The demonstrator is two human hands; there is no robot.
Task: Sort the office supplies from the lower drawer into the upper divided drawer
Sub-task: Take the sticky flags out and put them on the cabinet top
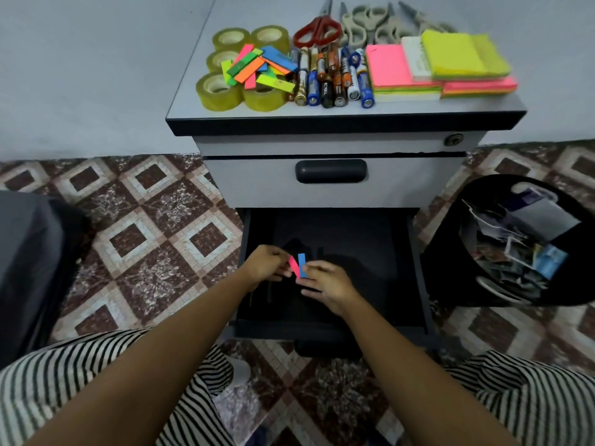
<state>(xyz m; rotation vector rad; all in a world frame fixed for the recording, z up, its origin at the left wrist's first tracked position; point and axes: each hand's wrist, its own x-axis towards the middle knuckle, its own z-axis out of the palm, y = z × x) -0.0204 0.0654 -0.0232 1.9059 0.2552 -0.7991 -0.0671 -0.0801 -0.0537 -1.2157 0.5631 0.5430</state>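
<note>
Lying beyond the hands on the cabinet top (467,105) are tape rolls (219,91), loose tabs (257,67), batteries (331,78), scissors (317,29) and sticky notes (434,69). The upper drawer (257,181) is sitting closed between them and the hands, and a bin (450,252) is standing to the right. Over the open lower drawer (360,239), the left hand (267,267) is pinching a pink tab (293,267) and the right hand (325,283) is pinching a blue tab (302,264) just beside it.

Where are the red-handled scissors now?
Head view: red-handled scissors lie at the back of the cabinet top, between tape rolls on the left and grey scissors on the right.
</note>
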